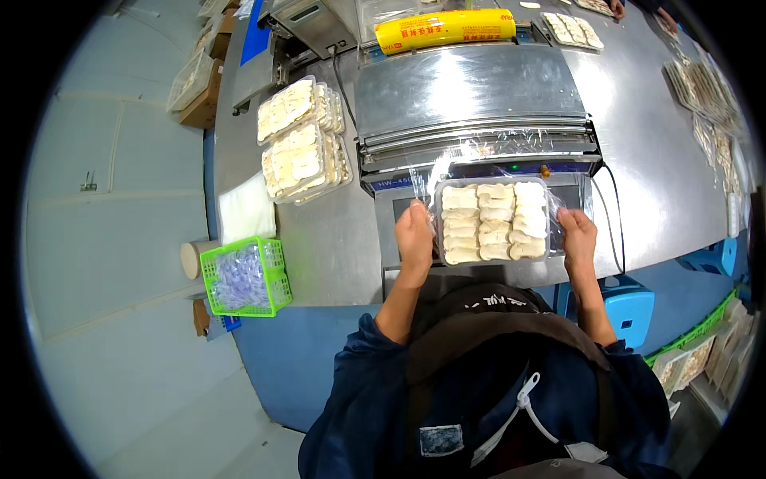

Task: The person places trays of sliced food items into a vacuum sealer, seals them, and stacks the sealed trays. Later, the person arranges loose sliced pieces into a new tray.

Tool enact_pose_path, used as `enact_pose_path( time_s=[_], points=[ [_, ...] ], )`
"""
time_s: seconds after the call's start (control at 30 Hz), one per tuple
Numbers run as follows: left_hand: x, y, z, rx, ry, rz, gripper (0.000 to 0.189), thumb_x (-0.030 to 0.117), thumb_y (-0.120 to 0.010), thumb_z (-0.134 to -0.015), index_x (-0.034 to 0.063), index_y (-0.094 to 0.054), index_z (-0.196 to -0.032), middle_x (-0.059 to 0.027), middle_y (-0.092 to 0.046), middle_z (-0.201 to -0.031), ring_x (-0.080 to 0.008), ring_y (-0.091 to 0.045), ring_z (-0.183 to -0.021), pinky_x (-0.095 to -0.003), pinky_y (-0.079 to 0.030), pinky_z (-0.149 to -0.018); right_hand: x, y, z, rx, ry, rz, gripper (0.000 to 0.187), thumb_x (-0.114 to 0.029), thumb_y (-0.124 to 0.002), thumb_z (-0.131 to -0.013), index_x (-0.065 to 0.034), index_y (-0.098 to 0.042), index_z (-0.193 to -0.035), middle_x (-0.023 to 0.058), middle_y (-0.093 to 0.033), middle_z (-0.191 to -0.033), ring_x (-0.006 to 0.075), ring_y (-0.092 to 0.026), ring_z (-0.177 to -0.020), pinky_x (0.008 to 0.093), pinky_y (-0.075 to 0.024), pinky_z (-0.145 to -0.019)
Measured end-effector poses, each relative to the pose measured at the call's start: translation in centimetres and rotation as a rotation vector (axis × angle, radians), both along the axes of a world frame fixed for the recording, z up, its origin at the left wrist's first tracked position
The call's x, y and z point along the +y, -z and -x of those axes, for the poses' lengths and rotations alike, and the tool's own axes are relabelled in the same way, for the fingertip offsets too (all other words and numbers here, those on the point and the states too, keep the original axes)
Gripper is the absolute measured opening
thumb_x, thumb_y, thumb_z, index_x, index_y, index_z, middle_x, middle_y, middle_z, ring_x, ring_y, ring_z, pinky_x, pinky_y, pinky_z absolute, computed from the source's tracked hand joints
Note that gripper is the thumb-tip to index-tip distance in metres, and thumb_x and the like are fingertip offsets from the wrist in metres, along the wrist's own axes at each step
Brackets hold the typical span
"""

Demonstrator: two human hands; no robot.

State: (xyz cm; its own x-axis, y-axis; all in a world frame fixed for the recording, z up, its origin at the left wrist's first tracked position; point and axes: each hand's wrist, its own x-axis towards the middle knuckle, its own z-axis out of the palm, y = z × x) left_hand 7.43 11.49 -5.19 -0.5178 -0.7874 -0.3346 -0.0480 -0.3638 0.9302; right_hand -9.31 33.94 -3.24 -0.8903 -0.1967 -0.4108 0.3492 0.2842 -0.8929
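Observation:
A clear plastic tray (438, 227) packed with three columns of pale slices, seemingly mushroom (495, 223), sits in front of me at the near side of a film-wrapping machine (479, 90). Transparent cling film (422, 185) runs from the machine's rollers down to this tray. At the tray's left side my left hand (414, 236) pinches the film. My right hand (578, 235) grips the film beside the right edge. Whether the fingers also touch the tray is hard to tell. The yellow film roll (446, 30) lies behind the machine's metal cover.
Stacked filled trays (305, 141) stand left of the machine, near white sheets (248, 209) and a green basket (245, 278) of plastic packets. Another filled tray (573, 31) lies at the back right, near another person's hand (617, 9). A black cable (616, 209) hangs at right. Blue stools (625, 308) stand below.

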Motion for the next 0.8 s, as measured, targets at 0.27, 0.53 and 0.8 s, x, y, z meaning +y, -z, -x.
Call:
enact_pose_path(
  time_s=[0.27, 0.53, 0.8],
  points=[
    [2.3, 0.9, -2.1, 0.002, -0.089, -0.457, 0.020, 0.019, -0.050, -0.090, 0.0047, -0.056, -0.078, -0.0008, -0.056, -0.073, -0.0100, -0.055, -0.063, -0.0255, -0.046, -0.056, 2.8, 1.4, -2.5, -0.374, 0.038, 0.171, 0.021, -0.019, -0.060, -0.085, -0.0080, -0.056, -0.068, -0.0053, -0.041, -0.051, 0.0032, -0.028, -0.036, 0.0206, -0.0183, -0.033],
    [4.5, 3.9, -8.1, -0.165, -0.147, -0.532, 0.022, 0.020, -0.052, -0.086, 0.0003, -0.058, -0.093, -0.0093, -0.060, -0.088, -0.0197, -0.059, -0.080, -0.0325, -0.049, -0.072, -0.7, -0.3, -1.5, -0.344, -0.161, 0.090, 0.019, -0.018, -0.058, -0.085, -0.0085, -0.058, -0.069, -0.0072, -0.042, -0.054, 0.0017, -0.032, -0.043, 0.0181, -0.0208, -0.038],
    [3.0, -2.6, -7.6, 0.453, 0.099, -0.889, 0.047, 0.027, -0.050, -0.090, 0.0007, -0.042, -0.128, -0.0146, -0.051, -0.125, -0.0244, -0.053, -0.112, -0.0402, -0.045, -0.094, -5.1, 0.8, -4.0, -1.168, -0.260, 0.737, 0.039, -0.021, -0.041, -0.094, -0.0008, -0.043, -0.127, 0.0172, -0.056, -0.117, 0.0252, -0.061, -0.096, 0.0370, -0.0531, -0.082]
  ],
)
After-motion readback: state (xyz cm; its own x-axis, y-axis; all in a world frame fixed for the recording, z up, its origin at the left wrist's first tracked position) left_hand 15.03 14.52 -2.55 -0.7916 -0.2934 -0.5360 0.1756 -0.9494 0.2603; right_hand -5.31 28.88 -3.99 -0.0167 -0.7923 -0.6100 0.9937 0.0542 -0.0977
